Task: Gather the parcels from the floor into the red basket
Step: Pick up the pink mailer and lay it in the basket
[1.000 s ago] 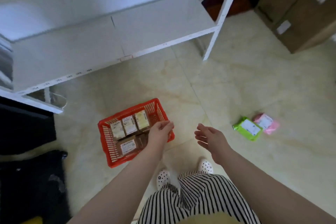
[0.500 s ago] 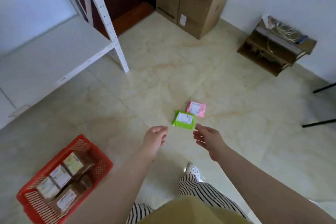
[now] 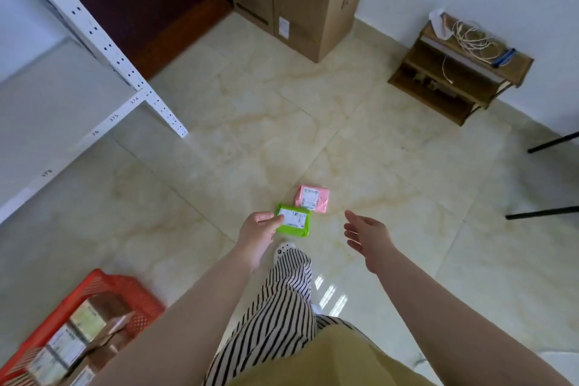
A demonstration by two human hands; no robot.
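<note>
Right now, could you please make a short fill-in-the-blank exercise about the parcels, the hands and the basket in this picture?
1. The left hand reaches the edge of the ____ parcel.
2. The pink parcel lies on the ____, beside the green one.
3. The right hand holds ____, with its fingers spread.
4. The red basket already contains several ____ parcels.

Missing words: green; floor; nothing; brown

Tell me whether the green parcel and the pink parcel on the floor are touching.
Cannot tell. In the head view the flat green plastic parcel and the flat pink plastic parcel meet corner to corner with no floor visible between, but the steep angle cannot confirm contact.
</note>
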